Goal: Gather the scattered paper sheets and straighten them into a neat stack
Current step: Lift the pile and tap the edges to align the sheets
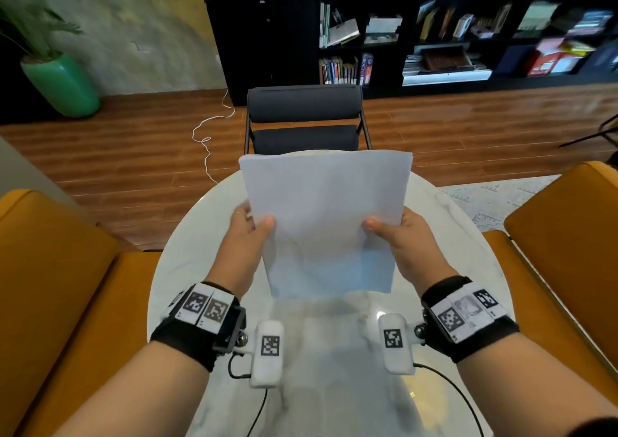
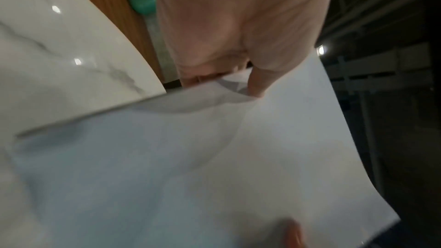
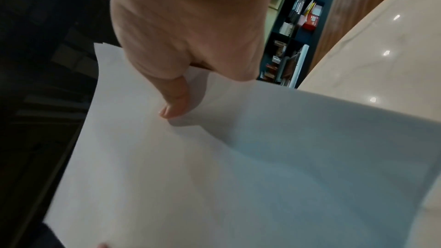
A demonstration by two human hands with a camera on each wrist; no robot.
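A stack of white paper sheets (image 1: 326,216) stands upright on its lower edge over the round white marble table (image 1: 434,303). My left hand (image 1: 249,229) grips the stack's left edge, thumb in front and fingers behind. My right hand (image 1: 398,232) grips the right edge the same way. In the left wrist view the paper sheets (image 2: 214,157) bend slightly under my left thumb (image 2: 259,80). In the right wrist view my right thumb (image 3: 175,101) presses on the face of the paper sheets (image 3: 214,157). I see no loose sheets on the table.
A dark chair (image 1: 304,119) stands at the table's far side. Orange armchairs flank it on the left (image 1: 67,286) and on the right (image 1: 561,236). A black bookshelf (image 1: 434,35) lines the back wall, and a green plant pot (image 1: 62,85) stands far left.
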